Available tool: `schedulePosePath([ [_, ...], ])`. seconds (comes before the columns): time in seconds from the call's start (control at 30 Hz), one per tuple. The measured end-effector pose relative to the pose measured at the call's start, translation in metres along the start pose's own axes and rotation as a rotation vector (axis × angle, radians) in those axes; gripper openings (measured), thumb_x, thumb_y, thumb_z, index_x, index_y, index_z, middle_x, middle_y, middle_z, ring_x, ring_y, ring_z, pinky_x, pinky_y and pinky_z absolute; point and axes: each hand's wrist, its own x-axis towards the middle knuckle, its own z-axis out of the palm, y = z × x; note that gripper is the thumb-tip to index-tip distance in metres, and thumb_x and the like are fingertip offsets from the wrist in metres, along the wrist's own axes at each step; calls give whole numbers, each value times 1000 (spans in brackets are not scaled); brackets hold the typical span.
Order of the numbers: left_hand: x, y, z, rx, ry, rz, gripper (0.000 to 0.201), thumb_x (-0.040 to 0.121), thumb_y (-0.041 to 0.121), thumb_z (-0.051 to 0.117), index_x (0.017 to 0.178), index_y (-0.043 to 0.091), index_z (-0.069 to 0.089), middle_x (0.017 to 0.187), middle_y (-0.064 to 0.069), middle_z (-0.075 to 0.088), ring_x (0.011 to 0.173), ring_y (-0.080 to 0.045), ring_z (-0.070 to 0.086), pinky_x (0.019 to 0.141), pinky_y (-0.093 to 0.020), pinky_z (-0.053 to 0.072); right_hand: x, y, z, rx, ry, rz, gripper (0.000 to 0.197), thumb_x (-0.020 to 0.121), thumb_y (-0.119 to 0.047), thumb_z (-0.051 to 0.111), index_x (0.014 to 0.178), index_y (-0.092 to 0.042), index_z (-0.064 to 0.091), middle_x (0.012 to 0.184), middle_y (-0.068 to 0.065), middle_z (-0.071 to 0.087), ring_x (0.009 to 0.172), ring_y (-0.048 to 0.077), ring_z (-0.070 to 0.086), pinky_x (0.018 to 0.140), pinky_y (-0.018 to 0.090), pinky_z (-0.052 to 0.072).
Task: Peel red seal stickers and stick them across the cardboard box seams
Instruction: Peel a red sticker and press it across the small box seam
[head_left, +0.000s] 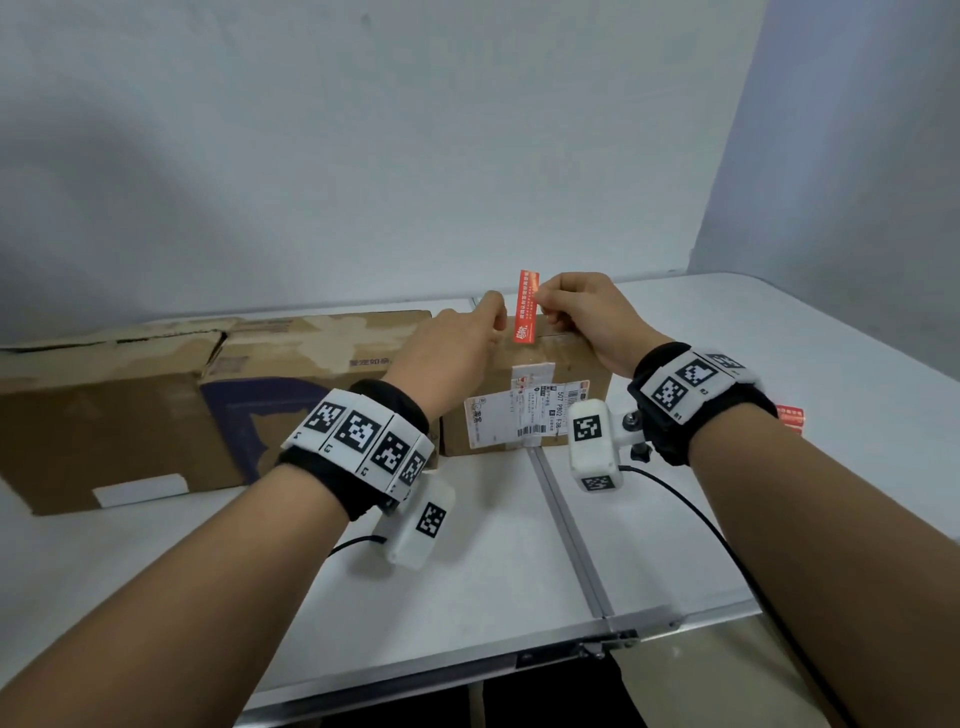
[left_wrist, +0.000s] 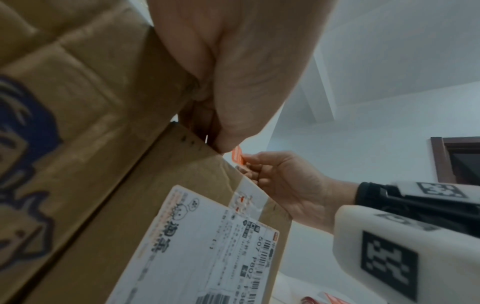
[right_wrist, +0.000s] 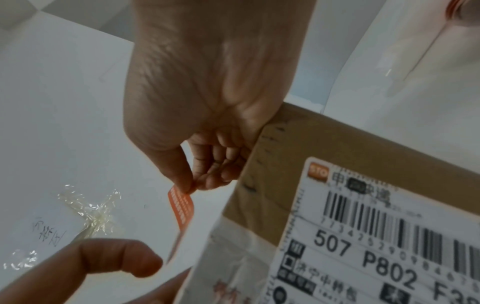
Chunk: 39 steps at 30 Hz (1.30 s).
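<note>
A small cardboard box (head_left: 566, 364) with a white shipping label (head_left: 519, 415) stands on the white table. My right hand (head_left: 540, 301) pinches a red seal sticker (head_left: 526, 306) between thumb and forefinger and holds it upright over the box's top, above the taped seam. The right wrist view shows the pinch at the sticker's (right_wrist: 182, 209) upper end. My left hand (head_left: 496, 317) has curled fingers at the box's top edge, just left of the sticker's lower end. Whether it touches the sticker (left_wrist: 237, 157) is unclear.
Two larger worn cardboard boxes (head_left: 104, 405) (head_left: 311, 353) stand side by side left of the small box. More red stickers (head_left: 789, 418) lie on the table to the right. A metal joint (head_left: 566, 519) runs across the table (head_left: 467, 545). A wall is close behind.
</note>
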Motion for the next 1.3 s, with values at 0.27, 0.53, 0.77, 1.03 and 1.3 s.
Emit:
schedulePosePath([
  [0.27, -5, 6, -10, -171, -1, 30, 29, 88, 38, 60, 105, 27, 40, 87, -1, 74, 74, -24, 65, 66, -33, 47, -2, -2, 2, 25, 5, 8, 16, 86, -12, 61, 70, -11, 63, 60, -2, 50, 53, 9, 43, 57, 22, 40],
  [0.53, -5, 6, -6, -218, 77, -10, 17, 88, 37, 59, 100, 29, 50, 85, 5, 75, 78, -20, 68, 73, -36, 53, -3, -3, 4, -2, -13, 7, 10, 83, -9, 61, 74, -5, 63, 61, 1, 50, 55, 10, 44, 58, 23, 40],
  [0.77, -3, 3, -4, -250, 78, -32, 11, 88, 37, 59, 94, 27, 61, 84, 8, 75, 79, -15, 67, 74, -34, 52, -3, -3, 4, -11, -18, -2, 14, 84, -9, 61, 70, -9, 64, 62, 1, 51, 56, 11, 45, 59, 22, 42],
  [1.03, 0, 0, 1, -220, 79, -67, 11, 86, 37, 59, 92, 31, 67, 82, 11, 73, 79, -13, 65, 72, -37, 54, -2, 2, 4, -127, 17, -36, 9, 83, -10, 61, 76, -12, 66, 69, 2, 60, 60, 11, 52, 63, 23, 47],
  [1.3, 1, -2, 5, -147, 61, -47, 11, 84, 40, 54, 90, 34, 62, 66, 3, 67, 67, -17, 61, 67, -37, 52, -1, 6, 5, -273, 48, -75, 9, 80, -18, 67, 82, -10, 69, 71, -2, 65, 65, 8, 58, 67, 20, 49],
])
